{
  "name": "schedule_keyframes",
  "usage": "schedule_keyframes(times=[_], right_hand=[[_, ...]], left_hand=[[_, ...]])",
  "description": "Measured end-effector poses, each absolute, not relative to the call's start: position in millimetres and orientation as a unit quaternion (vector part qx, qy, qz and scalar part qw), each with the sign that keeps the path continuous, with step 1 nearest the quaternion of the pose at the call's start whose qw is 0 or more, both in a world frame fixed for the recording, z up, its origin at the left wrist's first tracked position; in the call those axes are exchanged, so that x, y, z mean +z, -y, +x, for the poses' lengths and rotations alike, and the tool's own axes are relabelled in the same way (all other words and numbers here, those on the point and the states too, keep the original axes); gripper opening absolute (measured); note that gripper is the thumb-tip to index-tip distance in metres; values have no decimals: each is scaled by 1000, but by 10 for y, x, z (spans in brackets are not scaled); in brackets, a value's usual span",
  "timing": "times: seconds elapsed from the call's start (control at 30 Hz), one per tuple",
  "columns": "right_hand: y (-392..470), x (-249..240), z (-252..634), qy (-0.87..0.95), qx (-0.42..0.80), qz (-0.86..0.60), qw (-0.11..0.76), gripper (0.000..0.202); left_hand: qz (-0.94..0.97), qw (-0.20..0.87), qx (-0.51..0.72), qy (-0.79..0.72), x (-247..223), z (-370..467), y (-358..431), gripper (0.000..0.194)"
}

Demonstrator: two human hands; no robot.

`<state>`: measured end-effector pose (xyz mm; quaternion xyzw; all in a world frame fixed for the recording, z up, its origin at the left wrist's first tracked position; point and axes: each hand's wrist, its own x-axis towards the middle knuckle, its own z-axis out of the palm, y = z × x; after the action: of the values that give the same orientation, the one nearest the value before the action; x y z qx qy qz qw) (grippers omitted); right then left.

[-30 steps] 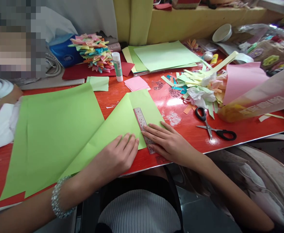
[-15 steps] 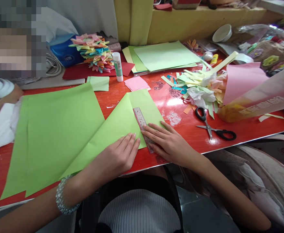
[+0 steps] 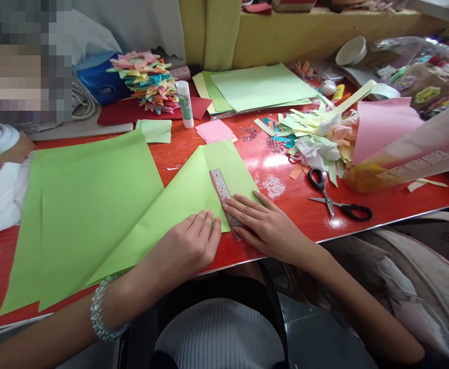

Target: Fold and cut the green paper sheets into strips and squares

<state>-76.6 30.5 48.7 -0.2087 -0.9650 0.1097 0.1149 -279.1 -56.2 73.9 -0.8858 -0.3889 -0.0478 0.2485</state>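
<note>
Pressing down the lower end of the patterned ruler (image 3: pixel 217 183) with the spread right hand (image 3: pixel 266 223), at frame centre, slanting upper left to lower right; resting the left hand (image 3: pixel 193 243), fingers together, pinch unclear, farther left on folded green paper (image 3: pixel 174 200).

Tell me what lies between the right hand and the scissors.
Only a bare stretch of red table lies between the right hand and the scissors, as the head view shows.

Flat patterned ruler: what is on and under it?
The right hand rests its fingers on the ruler, hiding part of it. Beneath: folded light-green paper, and red table at the near end. Anything directly underneath is covered.
</note>
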Motion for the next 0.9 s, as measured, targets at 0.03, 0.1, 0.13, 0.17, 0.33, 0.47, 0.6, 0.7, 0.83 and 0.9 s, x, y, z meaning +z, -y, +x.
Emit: schedule_keyframes(times=[0.03,0.1,0.13,0.17,0.33,0.47,0.6,0.7,0.83,0.9], right_hand=[[-304,490,-766,965,111,-209,116,46],[-303,496,-765,964,112,-210,115,46],[-303,499,-764,965,113,-209,113,46],[-302,502,-764,965,113,-208,112,46],[-302,506,-763,967,108,-209,97,45],[-313,506,-765,968,106,-208,92,44],[-334,508,-771,969,98,-207,91,44],[-348,505,-784,970,88,-209,90,44],[-365,500,-811,968,80,-215,97,43],[-376,497,-822,968,77,-218,100,42]], left_hand=[[-886,247,-49,389,743,-2790,559,33],[-887,244,-49,390,749,-2792,552,34],[-887,242,-47,390,750,-2792,547,34],[-887,241,-44,391,751,-2792,543,34],[-888,242,-44,390,755,-2792,534,34],[-889,246,-48,383,750,-2805,537,34],[-889,254,-39,378,739,-2810,537,34],[-891,255,-36,374,734,-2807,534,35],[-891,252,-42,374,732,-2809,534,34],[-892,251,-41,374,733,-2812,539,34]])
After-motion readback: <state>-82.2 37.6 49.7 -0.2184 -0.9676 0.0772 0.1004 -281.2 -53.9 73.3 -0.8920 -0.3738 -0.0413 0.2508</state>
